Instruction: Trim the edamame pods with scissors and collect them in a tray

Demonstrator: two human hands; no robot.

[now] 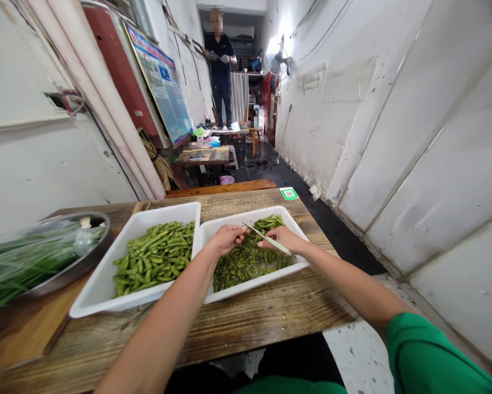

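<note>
My right hand [281, 239] is closed around scissors with a pale green handle [279, 245]; their metal blades point left toward my left hand. Fingertips pinched together, my left hand [229, 237] is just beside the blade tips, and what it holds is too small to make out. Both hands are above a white plastic tray [299, 265] with green soybean pods [272, 221] at its far end and small dark trimmings [237, 268] spread over its bottom. Touching it on the left, a second white tray [90, 300] bears a heap of green pods [153, 257].
Both trays rest on a wooden table [295, 306]. At the left, a metal basin [106, 230] holds bagged green stalks [32, 273], beside a wooden board [32, 339]. A QR-code card [289, 193] lies at the far right corner. A person [221, 71] stands in the background.
</note>
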